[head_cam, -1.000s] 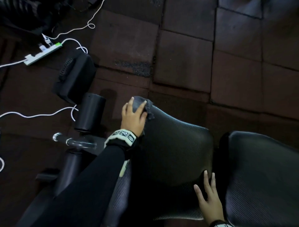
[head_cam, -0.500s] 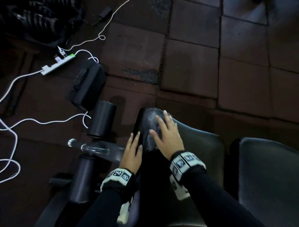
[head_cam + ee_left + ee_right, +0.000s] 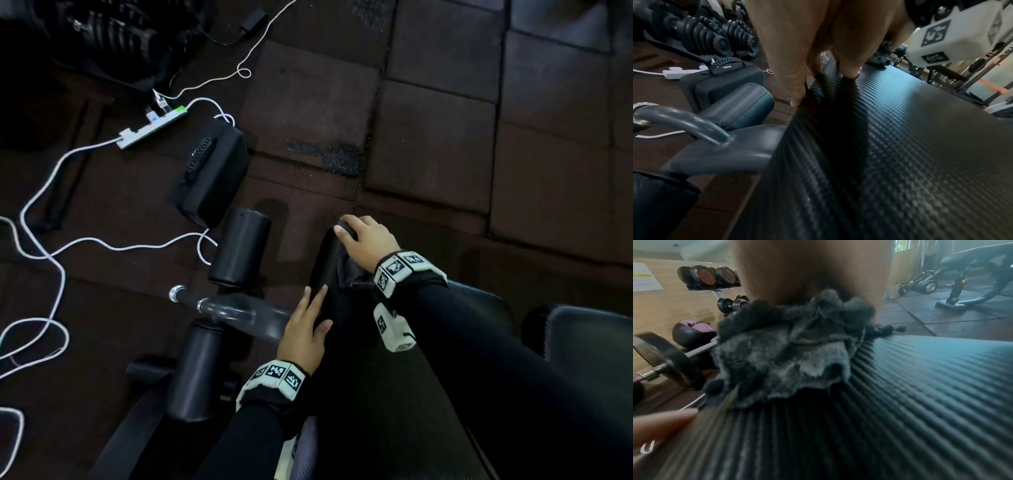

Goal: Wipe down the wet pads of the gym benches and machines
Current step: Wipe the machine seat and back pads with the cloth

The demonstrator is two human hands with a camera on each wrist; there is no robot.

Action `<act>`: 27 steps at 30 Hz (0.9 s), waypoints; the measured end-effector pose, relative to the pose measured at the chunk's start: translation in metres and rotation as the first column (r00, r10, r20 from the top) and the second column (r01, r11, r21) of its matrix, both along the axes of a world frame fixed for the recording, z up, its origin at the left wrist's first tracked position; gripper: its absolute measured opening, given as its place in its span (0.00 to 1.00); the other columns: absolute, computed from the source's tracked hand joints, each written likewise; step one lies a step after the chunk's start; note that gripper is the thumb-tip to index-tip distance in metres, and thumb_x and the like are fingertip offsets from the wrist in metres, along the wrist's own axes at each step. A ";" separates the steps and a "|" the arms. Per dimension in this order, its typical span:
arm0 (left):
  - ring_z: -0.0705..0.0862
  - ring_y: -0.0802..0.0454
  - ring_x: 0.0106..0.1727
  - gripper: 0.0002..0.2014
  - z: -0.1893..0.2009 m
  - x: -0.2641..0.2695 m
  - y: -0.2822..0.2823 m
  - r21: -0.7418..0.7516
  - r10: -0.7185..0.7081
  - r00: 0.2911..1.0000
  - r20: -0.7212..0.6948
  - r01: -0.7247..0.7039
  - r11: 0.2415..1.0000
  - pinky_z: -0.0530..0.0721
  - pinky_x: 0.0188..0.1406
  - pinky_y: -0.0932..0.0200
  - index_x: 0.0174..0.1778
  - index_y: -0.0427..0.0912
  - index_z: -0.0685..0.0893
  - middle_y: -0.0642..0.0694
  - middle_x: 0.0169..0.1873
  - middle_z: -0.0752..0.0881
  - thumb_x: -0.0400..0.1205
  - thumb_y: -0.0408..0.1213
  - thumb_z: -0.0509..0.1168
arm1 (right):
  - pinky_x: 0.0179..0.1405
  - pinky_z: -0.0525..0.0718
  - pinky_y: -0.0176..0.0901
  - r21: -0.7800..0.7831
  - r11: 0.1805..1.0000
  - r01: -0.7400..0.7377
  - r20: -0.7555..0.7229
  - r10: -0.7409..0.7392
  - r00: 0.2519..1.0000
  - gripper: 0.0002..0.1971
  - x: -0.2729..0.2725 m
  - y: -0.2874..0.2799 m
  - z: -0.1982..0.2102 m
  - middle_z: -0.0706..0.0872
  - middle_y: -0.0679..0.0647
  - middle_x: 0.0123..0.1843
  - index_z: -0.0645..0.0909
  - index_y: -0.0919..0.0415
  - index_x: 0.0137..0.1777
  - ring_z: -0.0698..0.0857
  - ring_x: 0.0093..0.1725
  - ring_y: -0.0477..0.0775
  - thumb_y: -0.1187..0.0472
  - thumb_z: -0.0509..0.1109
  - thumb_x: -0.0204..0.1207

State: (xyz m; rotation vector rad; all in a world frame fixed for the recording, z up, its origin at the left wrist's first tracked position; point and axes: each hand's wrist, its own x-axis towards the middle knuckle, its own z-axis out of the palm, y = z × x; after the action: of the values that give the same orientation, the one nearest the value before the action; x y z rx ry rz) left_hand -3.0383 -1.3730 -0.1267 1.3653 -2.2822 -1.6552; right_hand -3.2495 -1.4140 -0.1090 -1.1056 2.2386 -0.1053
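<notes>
The black textured bench seat pad [image 3: 394, 394] runs from the lower middle up to its narrow front end. My right hand [image 3: 356, 233] curls over that front end and holds a bunched grey cloth [image 3: 793, 350] against the pad [image 3: 920, 386]. An edge of the cloth [image 3: 356, 274] shows under the wrist. My left hand [image 3: 313, 301] rests on the pad's left side with straight fingers [image 3: 797, 78] and holds nothing. It lies just behind the right hand. The cloth [image 3: 881, 55] is seen beyond the left fingers.
Two black foam rollers [image 3: 241, 250] [image 3: 197, 373] and a metal bar [image 3: 219, 305] stick out left of the pad. A black case [image 3: 215, 171], a power strip [image 3: 152, 128] and white cables [image 3: 41, 240] lie on the rubber floor. Dumbbells [image 3: 113, 31] stand at far left. A second pad [image 3: 589, 342] is at right.
A second ago my left hand held the cloth at the pad's front and my right hand lay on its rear. The right hand has taken the cloth; the left drew back to the side.
</notes>
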 end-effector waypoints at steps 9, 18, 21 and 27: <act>0.61 0.54 0.80 0.32 0.003 -0.002 0.004 -0.007 0.023 0.999 0.039 -0.023 1.000 0.64 0.72 0.60 0.73 0.72 0.49 0.58 0.83 0.53 0.86 0.38 0.60 | 0.66 0.74 0.45 0.018 0.993 0.119 0.194 -0.120 0.974 0.17 -0.053 0.051 0.003 0.83 0.55 0.64 0.76 0.42 0.67 0.79 0.65 0.58 0.45 0.57 0.82; 0.62 0.52 0.80 0.31 0.003 -0.006 0.007 -0.036 0.045 0.994 0.098 -0.041 0.999 0.63 0.67 0.62 0.78 0.67 0.56 0.57 0.83 0.55 0.85 0.37 0.61 | 0.63 0.74 0.48 0.162 0.974 0.155 0.070 -0.168 0.983 0.15 -0.088 0.138 0.017 0.82 0.54 0.65 0.78 0.44 0.63 0.78 0.65 0.59 0.46 0.54 0.83; 0.61 0.51 0.80 0.32 0.004 -0.007 0.008 -0.043 0.057 0.993 0.107 -0.052 0.998 0.65 0.70 0.57 0.77 0.69 0.52 0.57 0.83 0.55 0.85 0.38 0.60 | 0.65 0.74 0.51 0.085 0.990 0.117 0.081 -0.124 0.989 0.16 -0.066 0.108 0.008 0.80 0.56 0.65 0.76 0.44 0.64 0.77 0.66 0.61 0.46 0.52 0.83; 0.61 0.53 0.81 0.33 0.007 -0.005 0.013 -0.026 0.084 0.990 0.115 -0.082 0.996 0.65 0.75 0.51 0.79 0.68 0.57 0.56 0.83 0.55 0.82 0.47 0.65 | 0.65 0.74 0.50 0.051 0.991 0.125 0.126 -0.130 0.983 0.15 -0.075 0.129 0.007 0.80 0.55 0.61 0.75 0.42 0.65 0.78 0.63 0.59 0.45 0.53 0.83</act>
State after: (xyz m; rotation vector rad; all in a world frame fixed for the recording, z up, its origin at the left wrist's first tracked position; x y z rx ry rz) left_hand -3.0438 -1.3604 -0.1202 1.5686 -2.2607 -1.5622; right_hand -3.3244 -1.2853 -0.1019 -0.9064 2.1839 -0.1768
